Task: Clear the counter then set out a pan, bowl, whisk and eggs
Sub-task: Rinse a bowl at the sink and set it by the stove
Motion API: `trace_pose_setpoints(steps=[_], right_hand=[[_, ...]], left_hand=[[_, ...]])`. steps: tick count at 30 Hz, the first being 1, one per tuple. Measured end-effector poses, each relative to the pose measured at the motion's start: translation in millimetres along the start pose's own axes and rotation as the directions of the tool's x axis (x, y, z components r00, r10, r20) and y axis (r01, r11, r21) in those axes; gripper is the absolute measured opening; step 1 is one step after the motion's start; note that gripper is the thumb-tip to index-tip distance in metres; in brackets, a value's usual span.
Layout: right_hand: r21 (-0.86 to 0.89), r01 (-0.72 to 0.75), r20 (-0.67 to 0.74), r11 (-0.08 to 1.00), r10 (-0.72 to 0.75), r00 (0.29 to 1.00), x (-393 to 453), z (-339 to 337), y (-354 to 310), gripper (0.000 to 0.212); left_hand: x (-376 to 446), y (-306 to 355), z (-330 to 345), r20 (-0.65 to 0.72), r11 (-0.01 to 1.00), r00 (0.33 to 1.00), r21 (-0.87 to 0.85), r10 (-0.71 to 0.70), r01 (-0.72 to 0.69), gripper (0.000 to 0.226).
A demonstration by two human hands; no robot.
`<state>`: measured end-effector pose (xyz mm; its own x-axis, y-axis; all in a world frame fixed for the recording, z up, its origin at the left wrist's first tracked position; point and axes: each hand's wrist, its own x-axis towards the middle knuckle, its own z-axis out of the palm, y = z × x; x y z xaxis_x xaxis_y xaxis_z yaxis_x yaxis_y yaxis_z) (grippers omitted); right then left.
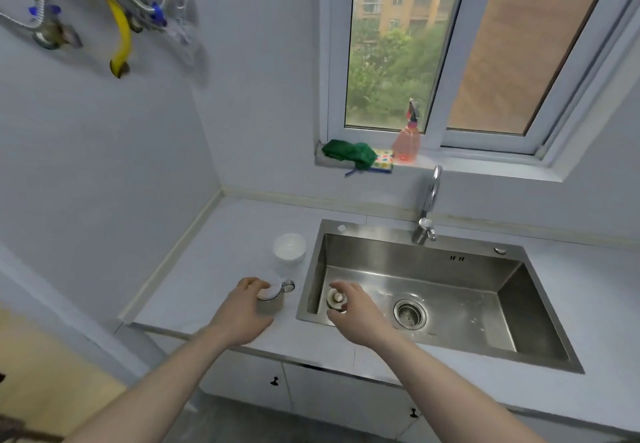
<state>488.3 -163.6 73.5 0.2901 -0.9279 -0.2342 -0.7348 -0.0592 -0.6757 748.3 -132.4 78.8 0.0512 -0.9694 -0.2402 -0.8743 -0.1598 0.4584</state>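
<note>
The left hand (247,307) was curled over the top of a small mug (273,298) standing on the counter (221,241) just left of the sink (433,290); its fingers wrapped the rim, and the handle pointed to the far right, toward the sink edge; the right hand (353,307) hovered over the near left corner of the basin with the fingers bent round a small round sink stopper (336,298), though whether they pinched it or only closed above it could not be told. A white bowl (289,247) sat farther back on the counter, close to the mug but not touching it; no pan, whisk or eggs were in view. A faucet (429,207) rose at the far side of the sink, and on the windowsill a green cloth (349,153) lay beside a pink spray bottle (406,137).

The work seemed to be at the clearing stage, with the mug the thing being removed; it looked ceramic, so stiff, fairly light, breakable if knocked against the steel rim, and possibly slick if wet; a hold round the body or through the handle would likely be safer than one over the top. The bowl looked equally fragile and best lifted by its wall with the thumb over the rim.
</note>
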Motion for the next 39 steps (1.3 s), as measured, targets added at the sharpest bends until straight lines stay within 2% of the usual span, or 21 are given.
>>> trace_pose_setpoints(steps=[4, 8, 12, 16, 22, 24, 27, 30, 32, 35, 39], right_hand=[[-0.014, -0.083, 0.069, 0.996, 0.084, 0.994, 77.2, 17.0, -16.5, 0.065], [-0.033, -0.138, 0.074, 0.990, 0.140, 0.987, 145.9, 33.3, -21.2, 0.069], [-0.088, -0.177, 0.130, 0.980, 0.187, 0.974, 197.9, 53.2, -23.7, 0.070], [-0.183, -0.187, 0.189, 0.965, 0.221, 0.957, 235.1, 73.0, -27.2, 0.073], [-0.299, -0.203, 0.281, 0.933, 0.289, 0.915, 267.2, 103.0, -17.4, 0.082], [-0.296, -0.193, 0.249, 0.936, 0.270, 0.930, 270.1, 104.1, -21.0, 0.069], [-0.223, -0.254, 0.153, 0.941, 0.291, 0.944, 275.5, 109.2, -17.8, 0.047], [-0.027, -0.370, 0.025, 0.929, 0.370, 0.928, 277.9, 117.1, -20.7, 0.030], [0.046, -0.423, -0.048, 0.905, 0.425, 0.904, 277.7, 121.2, -22.1, 0.028], [0.049, -0.455, -0.111, 0.889, 0.457, 0.882, 275.7, 122.7, -20.1, 0.023], [0.156, -0.538, -0.104, 0.829, 0.555, 0.825, 271.4, 122.4, -12.2, 0.028]], left_hand=[[74.0, -21.2, -3.6, 0.096, 1.000, 0.995, 0.030, -0.012, 0.010, 0.083], [122.2, -36.7, 5.0, 0.186, 0.994, 0.982, 0.106, -0.013, -0.007, 0.099], [147.4, -57.1, 23.7, 0.279, 0.985, 0.960, 0.166, 0.003, -0.052, 0.099], [159.9, -76.0, 42.9, 0.208, 0.984, 0.977, 0.157, 0.049, -0.082, 0.080], [167.1, -82.2, 51.6, 0.187, 0.980, 0.980, 0.171, 0.065, -0.098, 0.078], [169.9, -84.8, 53.1, 0.184, 0.982, 0.981, 0.163, 0.066, -0.096, 0.077], [170.4, -84.2, 55.1, 0.190, 0.982, 0.980, 0.163, 0.062, -0.094, 0.078], [170.8, -84.9, 56.5, 0.184, 0.984, 0.981, 0.154, 0.056, -0.085, 0.079], [171.4, -84.8, 56.0, 0.177, 0.986, 0.982, 0.143, 0.058, -0.084, 0.078], [172.4, -85.4, 55.9, 0.182, 0.987, 0.982, 0.135, 0.056, -0.081, 0.078], [172.2, -86.5, 54.3, 0.176, 0.988, 0.983, 0.129, 0.056, -0.080, 0.078]])
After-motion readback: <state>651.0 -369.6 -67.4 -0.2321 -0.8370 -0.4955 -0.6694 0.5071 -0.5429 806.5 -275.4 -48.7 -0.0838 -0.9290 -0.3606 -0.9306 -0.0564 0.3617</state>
